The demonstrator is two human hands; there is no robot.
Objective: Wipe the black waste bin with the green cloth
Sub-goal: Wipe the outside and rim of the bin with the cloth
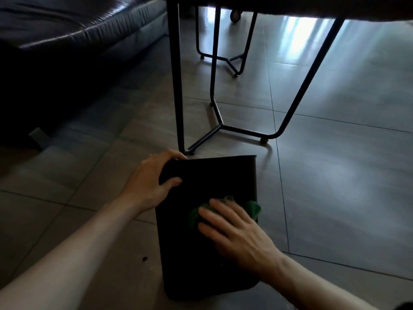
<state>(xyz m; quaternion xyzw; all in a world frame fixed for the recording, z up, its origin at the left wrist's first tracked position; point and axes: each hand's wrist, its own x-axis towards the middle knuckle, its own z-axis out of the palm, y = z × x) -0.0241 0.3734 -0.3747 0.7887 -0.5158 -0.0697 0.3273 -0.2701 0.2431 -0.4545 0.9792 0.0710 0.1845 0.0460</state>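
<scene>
Nearest us, our two bare forearms reach down and forward to the black waste bin [207, 186], which lies tipped on its side on the grey tiled floor [335, 175], its broad side face turned up so we can rub it without crouching around it. Our right hand [234, 229] lies flat on that face, fingers [214, 214] spread and pressing the bunched green cloth [252, 209] against the plastic; the cloth shows only at the fingertips and past the bin's right edge, so we judge the wipe is under way near the middle of the face. Our left hand [152, 182] steadies the bin at its far left corner, fingers curled over the edge and thumb laid on top, which should keep the light bin from sliding under the rubbing. Just beyond the bin stand the black metal table legs [178, 86], and a dark leather sofa [67, 30] sits well apart at the upper left. A small dark speck [145, 258] lies on the floor beside the bin.
</scene>
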